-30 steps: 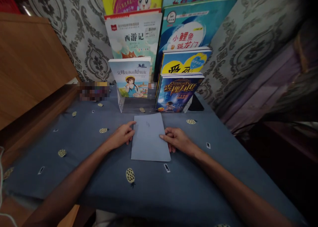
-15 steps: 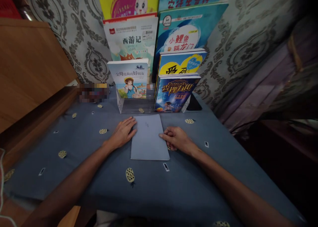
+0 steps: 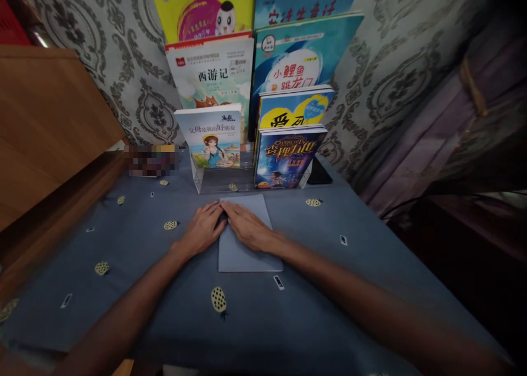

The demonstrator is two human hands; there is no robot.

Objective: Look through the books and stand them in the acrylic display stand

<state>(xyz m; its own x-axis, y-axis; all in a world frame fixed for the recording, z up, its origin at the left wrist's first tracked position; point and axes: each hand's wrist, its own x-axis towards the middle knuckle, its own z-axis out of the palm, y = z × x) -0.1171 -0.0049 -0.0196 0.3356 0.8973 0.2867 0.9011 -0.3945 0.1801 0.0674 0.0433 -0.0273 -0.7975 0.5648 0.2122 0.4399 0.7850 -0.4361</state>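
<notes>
A thin pale blue-grey booklet (image 3: 251, 258) lies closed and flat on the table, its long sides running away from me. My left hand (image 3: 205, 226) rests at its left edge, fingers stretched out with the tips near the upper left corner. Across the booklet's upper part lies my right hand (image 3: 248, 226), flat, its fingertips reaching the left edge and meeting the left fingertips. Neither hand grips anything. Part of the cover is hidden under the right hand.
Behind the booklet, a clear acrylic stand (image 3: 222, 181) holds several upright children's books, with a dark blue book (image 3: 286, 159) in front. A black phone-like slab (image 3: 320, 172) lies to its right. The patterned tablecloth (image 3: 135, 244) covers the table; a wooden panel (image 3: 53, 129) stands left.
My right hand has moved left from the booklet's right edge onto its cover, its curled fingers now straightened. The left hand stays at the left edge. The view has shifted slightly.
</notes>
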